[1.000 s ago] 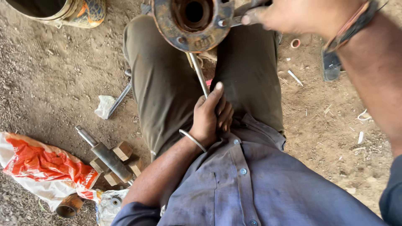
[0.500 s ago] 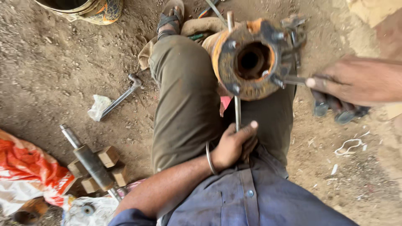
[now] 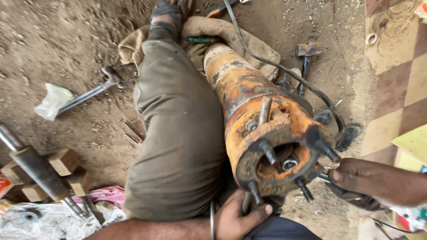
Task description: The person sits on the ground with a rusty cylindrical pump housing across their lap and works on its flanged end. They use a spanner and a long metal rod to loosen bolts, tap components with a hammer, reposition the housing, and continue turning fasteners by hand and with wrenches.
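One camera only, worn on the person's head, looks steeply down and forward along the person's own legs to the dirt floor (image 3: 66,44). It sits close: the left hand (image 3: 238,218) and right hand (image 3: 378,182) lie at the bottom edge, the rusty pump (image 3: 262,120) fills the middle, and a tiled floor (image 3: 396,89) edges the right side.

Bare dirt floor (image 3: 75,49) spreads in even daylight, loose and pebbly. To its right lies a checkered tile floor (image 3: 393,93) in maroon and cream. Left of the tiles on the dirt sit a burlap sack (image 3: 249,38), a hammer (image 3: 307,55) and wooden blocks (image 3: 66,162).
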